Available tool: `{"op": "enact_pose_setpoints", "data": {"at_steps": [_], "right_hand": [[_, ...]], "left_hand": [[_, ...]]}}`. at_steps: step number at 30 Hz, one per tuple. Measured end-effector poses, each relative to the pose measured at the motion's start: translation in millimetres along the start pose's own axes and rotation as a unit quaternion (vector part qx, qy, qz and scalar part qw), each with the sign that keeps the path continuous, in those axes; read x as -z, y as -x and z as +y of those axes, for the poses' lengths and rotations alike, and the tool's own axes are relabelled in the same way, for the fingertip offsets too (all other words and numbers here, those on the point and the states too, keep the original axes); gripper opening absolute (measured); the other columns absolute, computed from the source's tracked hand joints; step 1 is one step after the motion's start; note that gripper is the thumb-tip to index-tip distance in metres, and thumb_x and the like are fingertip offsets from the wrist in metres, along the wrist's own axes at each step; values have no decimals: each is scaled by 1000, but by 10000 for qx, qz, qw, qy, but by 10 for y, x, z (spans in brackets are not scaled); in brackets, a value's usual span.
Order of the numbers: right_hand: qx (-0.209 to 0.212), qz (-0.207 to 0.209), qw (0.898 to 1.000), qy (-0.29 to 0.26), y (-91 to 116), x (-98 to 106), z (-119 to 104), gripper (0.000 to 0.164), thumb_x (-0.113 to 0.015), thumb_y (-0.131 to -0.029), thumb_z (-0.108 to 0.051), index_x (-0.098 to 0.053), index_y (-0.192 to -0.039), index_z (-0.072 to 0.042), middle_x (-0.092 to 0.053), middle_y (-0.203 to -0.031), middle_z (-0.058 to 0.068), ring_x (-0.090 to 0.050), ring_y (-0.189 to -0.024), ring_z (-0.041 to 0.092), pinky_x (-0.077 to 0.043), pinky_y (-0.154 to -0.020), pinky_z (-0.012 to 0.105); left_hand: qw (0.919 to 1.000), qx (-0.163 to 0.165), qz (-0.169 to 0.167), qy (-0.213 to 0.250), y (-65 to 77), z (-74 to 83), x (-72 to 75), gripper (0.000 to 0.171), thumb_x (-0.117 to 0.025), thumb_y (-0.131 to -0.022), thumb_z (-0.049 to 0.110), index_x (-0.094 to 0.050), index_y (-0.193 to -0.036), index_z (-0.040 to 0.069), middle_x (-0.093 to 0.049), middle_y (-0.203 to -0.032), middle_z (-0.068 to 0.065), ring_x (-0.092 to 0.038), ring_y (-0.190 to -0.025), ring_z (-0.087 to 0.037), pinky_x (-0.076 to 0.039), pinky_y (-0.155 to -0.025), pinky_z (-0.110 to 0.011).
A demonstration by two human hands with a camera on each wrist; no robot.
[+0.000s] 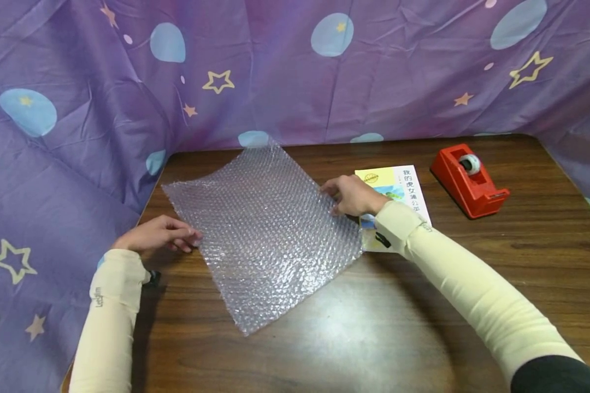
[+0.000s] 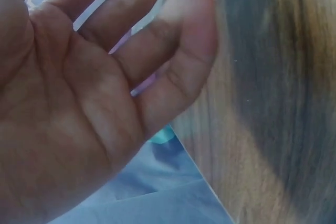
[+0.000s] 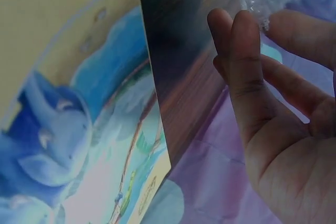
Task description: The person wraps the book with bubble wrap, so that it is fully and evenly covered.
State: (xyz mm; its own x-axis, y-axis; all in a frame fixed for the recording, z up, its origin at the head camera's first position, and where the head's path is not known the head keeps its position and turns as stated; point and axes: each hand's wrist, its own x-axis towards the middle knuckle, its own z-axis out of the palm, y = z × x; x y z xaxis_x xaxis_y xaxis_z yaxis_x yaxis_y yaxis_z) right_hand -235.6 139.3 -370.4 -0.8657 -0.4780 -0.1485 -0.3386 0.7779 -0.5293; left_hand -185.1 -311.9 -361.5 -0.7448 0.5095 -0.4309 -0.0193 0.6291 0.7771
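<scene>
A clear sheet of bubble wrap (image 1: 275, 224) spans the space between both hands over the brown table, its far corner lifted against the curtain. My left hand (image 1: 159, 234) pinches its left edge between thumb and fingers. On the opposite edge, my right hand (image 1: 351, 195) pinches the sheet, whose rim (image 3: 254, 3) also shows at the fingertips in the right wrist view. Partly under the right hand and wrist lies a book (image 1: 415, 191) with a yellow, white and blue cover. In the left wrist view the left palm (image 2: 68, 103) shows, but the sheet is out of sight.
A red tape dispenser (image 1: 472, 183) with a roll of tape stands at the back right of the wooden table (image 1: 536, 262). Behind and to the left hangs a purple curtain (image 1: 285, 82) with stars, meeting the table's edges.
</scene>
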Motion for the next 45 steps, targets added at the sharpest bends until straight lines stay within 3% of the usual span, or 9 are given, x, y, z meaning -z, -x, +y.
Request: {"op": "enact_pose_setpoints", "data": {"at_steps": [6, 10, 16, 22, 26, 29, 36, 40, 45], "right_hand": [[-35, -59, 9996, -259, 40, 74, 0, 61, -78, -80, 0, -57, -137, -1, -67, -131, 21, -69, -112, 35, -55, -101, 46], [33, -31, 9993, -358, 73, 137, -1, 63, -78, -81, 0, -55, -139, 0, -65, -133, 21, -69, -114, 36, -56, -99, 45], [-127, 58, 9997, -197, 149, 272, 33, 68, -81, -83, -13, -52, -144, -4, -65, -133, 22, -64, -121, 37, -54, -100, 49], [-283, 202, 9994, -6, 247, 416, 179, 66, -79, -84, -18, -52, -143, -4, -64, -132, 26, -59, -123, 43, -49, -104, 56], [-334, 328, 9989, 24, 324, 477, 296, 63, -78, -84, -17, -54, -140, -2, -68, -126, 24, -65, -116, 42, -52, -101, 54], [-365, 401, 9985, 61, 392, 510, 368, 61, -78, -83, -17, -56, -138, -1, -69, -125, 24, -66, -115, 42, -50, -102, 55], [-530, 513, 9954, 608, 652, 622, 558, 55, -79, -84, -19, -60, -131, 1, -68, -125, 26, -64, -116, 44, -50, -99, 58], [-696, 485, 9934, 774, 815, 680, 671, 55, -78, -84, -18, -59, -131, 3, -66, -126, 28, -66, -110, 42, -53, -92, 56], [-748, 546, 9912, 945, 941, 680, 791, 56, -79, -83, -18, -59, -130, 5, -69, -117, 27, -69, -95, 35, -56, -81, 52]], "left_hand": [[9993, -75, -186, 308, 26, 51, 56, 40, -45, -106, 9, -50, -134, -20, -72, -110, -27, -72, -86, -12, -61, -81, -28], [9990, -136, 146, -408, 35, 186, 78, 37, -47, -106, 11, -58, -130, -14, -75, -100, -23, -71, -82, -9, -60, -78, -27], [9854, -399, 916, -1377, -82, 521, 41, 35, -53, -105, 19, -63, -131, -3, -74, -95, -13, -64, -80, -5, -54, -69, -22], [9828, -661, 902, -1472, -398, 879, -55, 35, -53, -105, 25, -63, -131, 4, -74, -114, -19, -71, -99, -28, -58, -82, -35], [9792, -981, 830, -1567, -660, 1127, -126, 31, -54, -104, 24, -66, -127, 7, -74, -114, -17, -70, -100, -26, -58, -87, -40], [9798, -1147, 817, -1423, -800, 1300, -168, 29, -54, -104, 23, -66, -125, 7, -72, -118, -16, -69, -102, -21, -58, -88, -38], [9835, -1405, 839, -779, -1106, 1608, -336, 30, -55, -102, 15, -62, -127, 1, -66, -128, -22, -67, -113, -32, -57, -98, -43], [9857, -1510, 607, -436, -1337, 1737, -494, 28, -53, -102, 9, -59, -126, -5, -62, -130, -27, -62, -120, -40, -54, -104, -45], [9883, -1493, 299, -123, -1622, 1942, -750, 27, -53, -102, 6, -59, -125, -7, -63, -129, -25, -63, -121, -37, -53, -106, -43]]}}
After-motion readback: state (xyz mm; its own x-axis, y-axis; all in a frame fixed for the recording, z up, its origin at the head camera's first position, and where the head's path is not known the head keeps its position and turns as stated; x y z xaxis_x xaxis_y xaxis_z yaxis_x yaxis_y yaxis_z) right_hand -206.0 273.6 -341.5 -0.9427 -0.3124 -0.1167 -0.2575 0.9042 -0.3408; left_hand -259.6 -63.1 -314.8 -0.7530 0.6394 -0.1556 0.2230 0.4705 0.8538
